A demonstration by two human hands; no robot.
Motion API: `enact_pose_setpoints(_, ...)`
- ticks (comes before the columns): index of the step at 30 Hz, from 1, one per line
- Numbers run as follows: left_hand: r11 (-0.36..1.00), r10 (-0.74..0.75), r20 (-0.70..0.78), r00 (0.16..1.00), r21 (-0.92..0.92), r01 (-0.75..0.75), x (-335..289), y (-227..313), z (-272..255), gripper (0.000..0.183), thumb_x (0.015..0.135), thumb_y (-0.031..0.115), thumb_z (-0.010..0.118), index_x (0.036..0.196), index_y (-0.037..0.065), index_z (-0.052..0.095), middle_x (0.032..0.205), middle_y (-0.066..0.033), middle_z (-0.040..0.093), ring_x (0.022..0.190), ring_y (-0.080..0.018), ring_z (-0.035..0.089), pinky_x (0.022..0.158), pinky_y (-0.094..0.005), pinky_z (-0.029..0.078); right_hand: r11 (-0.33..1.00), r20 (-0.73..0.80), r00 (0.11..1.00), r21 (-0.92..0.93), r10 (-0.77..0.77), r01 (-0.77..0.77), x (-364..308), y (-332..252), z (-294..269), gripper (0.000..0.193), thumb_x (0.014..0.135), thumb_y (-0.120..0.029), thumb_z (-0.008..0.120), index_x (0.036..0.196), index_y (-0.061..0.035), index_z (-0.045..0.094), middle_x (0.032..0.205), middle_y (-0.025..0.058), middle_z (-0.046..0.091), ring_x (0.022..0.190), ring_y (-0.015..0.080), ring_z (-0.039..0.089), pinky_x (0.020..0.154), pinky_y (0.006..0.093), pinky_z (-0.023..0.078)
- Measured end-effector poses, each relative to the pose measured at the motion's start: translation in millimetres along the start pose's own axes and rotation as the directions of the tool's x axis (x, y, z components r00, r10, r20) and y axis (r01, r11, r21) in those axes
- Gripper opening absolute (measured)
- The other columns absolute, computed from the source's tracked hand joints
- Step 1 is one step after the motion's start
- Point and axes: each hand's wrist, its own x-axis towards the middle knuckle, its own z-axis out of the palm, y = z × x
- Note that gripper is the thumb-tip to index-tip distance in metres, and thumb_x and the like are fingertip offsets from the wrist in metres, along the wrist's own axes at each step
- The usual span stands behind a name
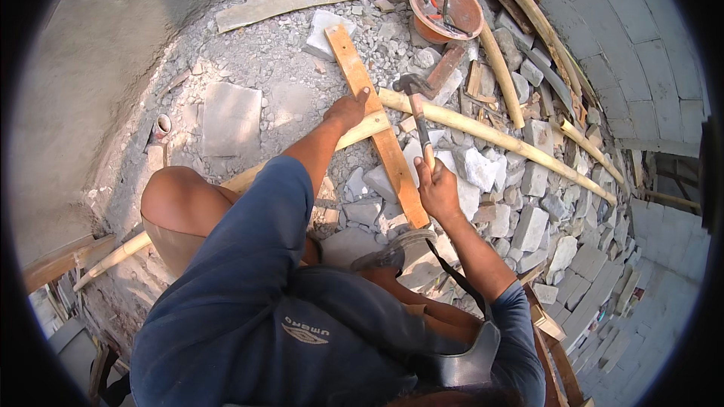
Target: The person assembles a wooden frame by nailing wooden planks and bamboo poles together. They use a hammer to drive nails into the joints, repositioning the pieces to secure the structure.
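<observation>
Presumably stiff and light, the wooden plank (394, 160) slants beneath the left hand (348, 111), which grips its edge, thumb on top, a sound hold, while the right hand (439, 190), apart, wraps a likely head-heavy claw hammer (418, 111) by its handle (425, 141).

Pale lettering (305, 331) on blue clothing (226, 294)

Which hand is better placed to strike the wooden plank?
Probably the right: the right hand holds the hammer by its handle, head raised away from the body, while the left hand is occupied holding the wooden plank.
</observation>
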Motion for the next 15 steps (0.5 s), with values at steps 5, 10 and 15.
enact_pose_setpoints(5,0.999,-0.031,0.024,0.999,-0.017,0.031,-1.5,-13.5,-2.1,0.099,0.109,0.076,0.029,0.145,-0.009,0.065,0.152,-0.0321,0.062,0.146,-0.0459,0.058,0.123,-0.0523,0.041,0.759,-0.352,0.906,0.516,-0.235,0.397,-18.1,-47.2,-54.4,0.031,0.113,-0.016,0.061,0.086,-0.0049,0.054,0.068,0.0012,0.056,0.06,0.0117,0.049,0.055,0.0318,0.039)
enact_pose_setpoints(10,1.0,0.01,0.028,1.0,0.007,-0.011,2.9,-4.6,12.7,0.1,0.109,0.077,0.028,0.145,-0.008,0.065,0.152,-0.0319,0.062,0.145,-0.046,0.058,0.123,-0.052,0.042,0.985,0.095,0.995,-0.169,-0.015,0.031,-22.6,50.9,17.2,0.039,0.111,-0.035,0.064,0.099,0.002,0.065,0.081,0.0306,0.07,0.077,0.0485,0.073,0.068,0.0517,0.056)
enact_pose_setpoints(15,0.999,-0.047,0.014,0.999,0.004,0.047,-4.3,-12.0,1.2,0.101,0.109,0.077,0.028,0.145,-0.009,0.065,0.152,-0.0325,0.062,0.145,-0.0461,0.058,0.123,-0.052,0.042,0.983,-0.101,0.988,0.13,-0.115,0.127,-11.5,-44.7,-28.9,0.037,0.113,-0.027,0.066,0.088,0.0002,0.059,0.063,0.0146,0.058,0.054,0.0238,0.056,0.055,0.0392,0.044)
